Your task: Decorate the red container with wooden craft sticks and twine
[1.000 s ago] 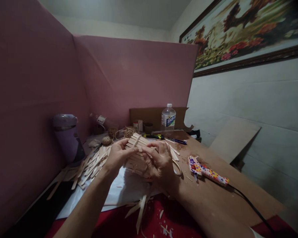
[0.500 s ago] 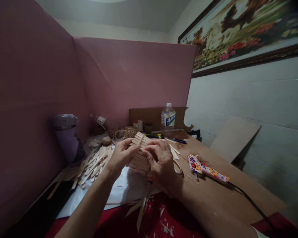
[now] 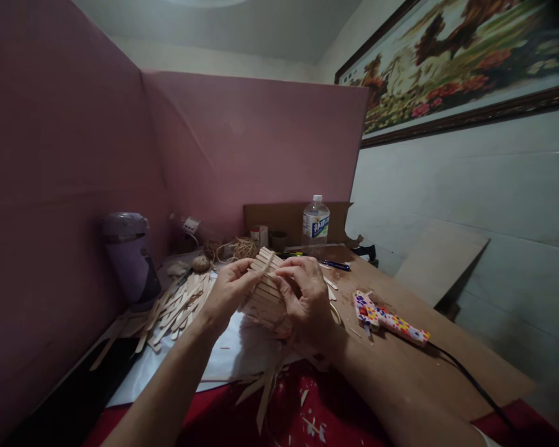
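Ribbed piece of flat pale wooden sticks [image 3: 268, 292] is mid-scene, tilted, held up over white sheet [image 3: 218, 360]. Thin tan twine band [image 3: 269, 263] crosses it nr the far end. My L hand [image 3: 226, 290] is mostly closed, thumb + fingers pinching its L edge; my R hand [image 3: 310, 298] is half curled, thumb + index closed on the R side by the band, other fingertips partly hidden.

Handling, my guess: v. light, stiff along each stick, poss. some flex btwn sticks; dry wood, not slippery. Thin sticks could split or skew if squeezed hard. Best hold: both side edges nr the band, light even pressure, w/o dragging the twine. Avoid pinching a single stick tip. Can't tell how the near end is fixed, R hand blocks part.
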A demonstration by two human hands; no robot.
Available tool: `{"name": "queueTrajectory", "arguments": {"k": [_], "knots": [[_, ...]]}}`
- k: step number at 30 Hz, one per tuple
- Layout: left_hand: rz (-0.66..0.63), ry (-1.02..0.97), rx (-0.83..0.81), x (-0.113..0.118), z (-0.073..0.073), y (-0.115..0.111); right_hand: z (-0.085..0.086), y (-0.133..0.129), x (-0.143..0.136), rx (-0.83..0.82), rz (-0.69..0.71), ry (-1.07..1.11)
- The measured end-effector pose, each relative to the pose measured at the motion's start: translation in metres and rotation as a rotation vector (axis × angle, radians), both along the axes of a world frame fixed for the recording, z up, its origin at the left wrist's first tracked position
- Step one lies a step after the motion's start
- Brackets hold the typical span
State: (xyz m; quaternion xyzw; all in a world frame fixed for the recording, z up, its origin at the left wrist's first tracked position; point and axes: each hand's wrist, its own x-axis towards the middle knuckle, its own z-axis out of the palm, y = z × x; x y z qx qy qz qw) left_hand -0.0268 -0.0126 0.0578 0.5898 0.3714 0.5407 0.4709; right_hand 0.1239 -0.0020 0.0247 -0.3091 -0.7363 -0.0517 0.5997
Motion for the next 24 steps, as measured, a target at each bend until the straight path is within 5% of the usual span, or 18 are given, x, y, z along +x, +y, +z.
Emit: {"name": "queueTrajectory", "arguments": {"k": [24], "knots": [[0.077,-0.077,-0.07,-0.0051,-0.0037,0.0062,-0.0036,-0.0038,-0.0013,-0.028,0.132,0.014]]}}
